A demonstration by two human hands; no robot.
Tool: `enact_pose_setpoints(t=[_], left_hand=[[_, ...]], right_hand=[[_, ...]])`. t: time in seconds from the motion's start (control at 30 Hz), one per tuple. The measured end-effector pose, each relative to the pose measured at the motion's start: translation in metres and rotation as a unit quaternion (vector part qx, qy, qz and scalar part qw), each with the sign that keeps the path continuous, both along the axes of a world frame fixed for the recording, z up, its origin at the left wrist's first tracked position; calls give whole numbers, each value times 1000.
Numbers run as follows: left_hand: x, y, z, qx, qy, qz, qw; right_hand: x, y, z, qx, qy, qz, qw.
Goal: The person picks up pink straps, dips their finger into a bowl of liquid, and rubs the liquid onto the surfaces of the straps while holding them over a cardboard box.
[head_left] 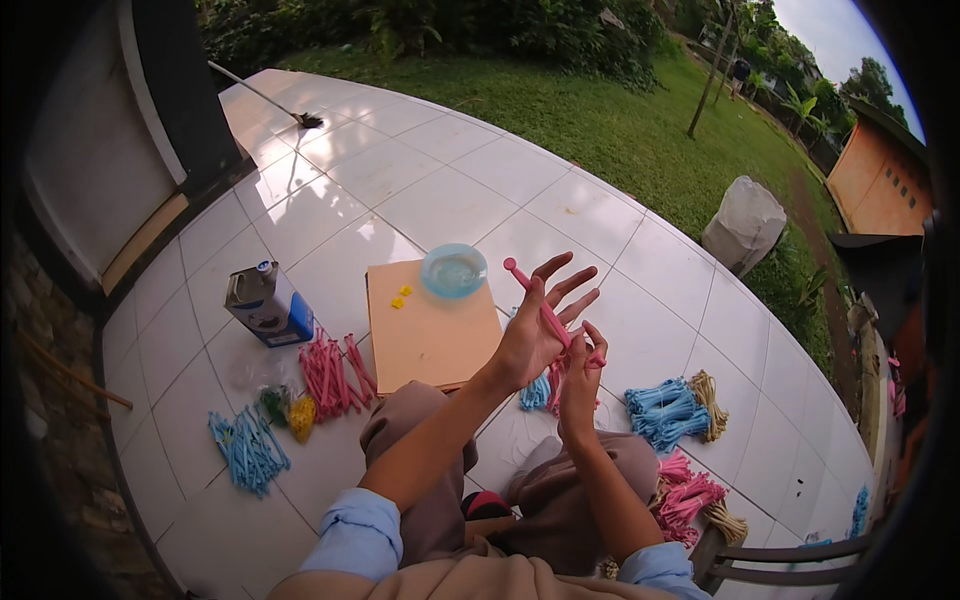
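In front of my knees I hold up a thin pink stick (551,323) with a round knob at its upper end. It slants across the palm of my left hand (530,345), held under the thumb while the other fingers spread out. My right hand (578,385) is closed around the stick's lower part, where a pink end shows beside the fingers. I cannot tell whether that end belongs to the same piece. Beyond my left knee lies a tan board (425,345), bearing a light blue bowl (453,271) and small yellow pieces (401,297).
Left of the board are a blue-and-white metal can (270,305), pink sticks (333,380), blue sticks (248,452) and a small bag of yellow bits (302,419). To my right lie blue bundles (667,413), pink bundles (688,500) and a dark chair (775,563). A white sack (745,226) stands by the grass.
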State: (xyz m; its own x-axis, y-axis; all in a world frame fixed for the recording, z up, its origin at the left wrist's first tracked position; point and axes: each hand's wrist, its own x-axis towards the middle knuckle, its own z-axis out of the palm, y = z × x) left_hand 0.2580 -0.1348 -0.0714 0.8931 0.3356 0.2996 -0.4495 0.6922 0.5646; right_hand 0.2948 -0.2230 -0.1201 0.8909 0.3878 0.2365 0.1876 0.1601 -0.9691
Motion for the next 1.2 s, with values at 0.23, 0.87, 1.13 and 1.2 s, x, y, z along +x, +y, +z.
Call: enact_pose_setpoints(t=[0.23,0.87,1.13,1.2], left_hand=[[-36,40,4,250,201,168,932],[-63,160,-147,521,409,308,683],[-60,176,-142,579,442,183,660],[-58,177,-145,591,437,186,652]], right_hand=[[38,1,30,95,108,109,984],[136,145,-100,-193,194,419,866],[148,178,-107,-248,214,444,834],[149,180,-112,-254,215,435,837]])
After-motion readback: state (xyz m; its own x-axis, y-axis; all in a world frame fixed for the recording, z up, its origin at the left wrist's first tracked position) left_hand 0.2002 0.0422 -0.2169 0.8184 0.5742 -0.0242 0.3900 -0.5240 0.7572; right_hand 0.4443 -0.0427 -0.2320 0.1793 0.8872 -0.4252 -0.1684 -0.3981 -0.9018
